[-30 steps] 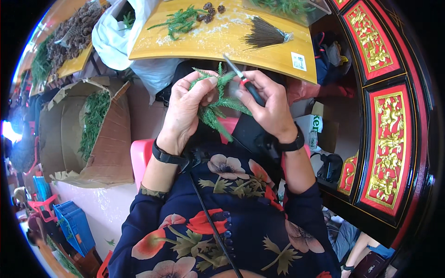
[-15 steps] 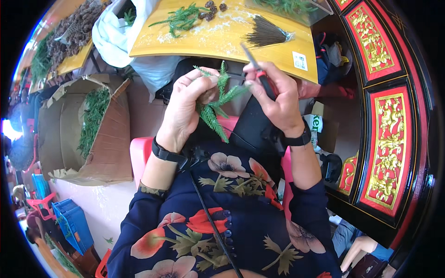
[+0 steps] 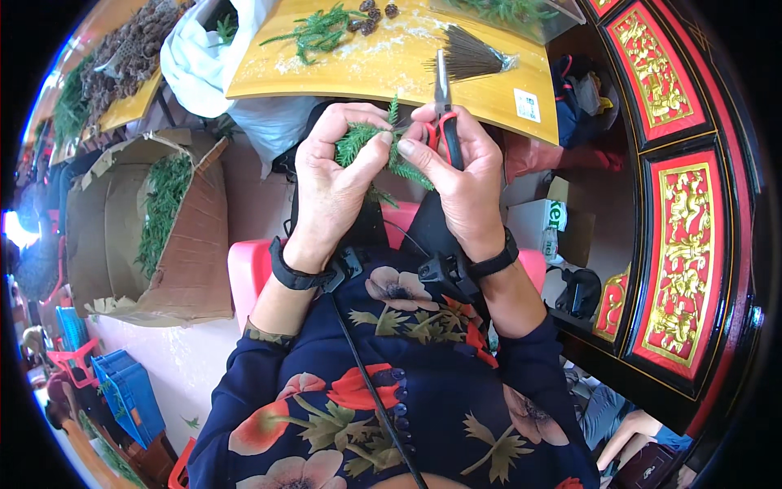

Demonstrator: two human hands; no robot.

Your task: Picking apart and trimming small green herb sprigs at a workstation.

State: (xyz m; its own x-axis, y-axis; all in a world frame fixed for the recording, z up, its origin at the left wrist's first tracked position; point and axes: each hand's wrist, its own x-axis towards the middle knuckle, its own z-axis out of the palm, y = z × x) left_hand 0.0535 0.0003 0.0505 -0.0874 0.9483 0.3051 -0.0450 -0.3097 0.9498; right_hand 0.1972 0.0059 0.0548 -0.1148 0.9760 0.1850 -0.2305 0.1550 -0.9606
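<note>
Close to the table's near edge, my left hand (image 3: 342, 163) pinches a green fir sprig (image 3: 357, 143) between thumb and fingers. My right hand (image 3: 460, 167) is wrapped round a pair of pliers (image 3: 443, 90) with red and black handles, the metal jaws pointing away from me. Its thumb and index finger meet at the sprig's side, next to my left fingertips. Whether they pinch anything fine there is hidden. On the yellow table (image 3: 391, 77) lie another green sprig (image 3: 318, 34), several small pine cones (image 3: 371, 20) and a fanned bundle of thin dark wires (image 3: 476, 55).
At the left stands an open cardboard box (image 3: 114, 228) holding greenery. White plastic bags (image 3: 199, 61) hang by the table's left end. A blue crate (image 3: 129, 395) sits on the floor. Red and gold carved panels (image 3: 680, 261) rise at the right. Another person's arm (image 3: 631, 432) shows lower right.
My right hand has moved left and closer to my left hand, and the pliers now point straighter away. The sprig has turned and gathered up within my left fingers.
</note>
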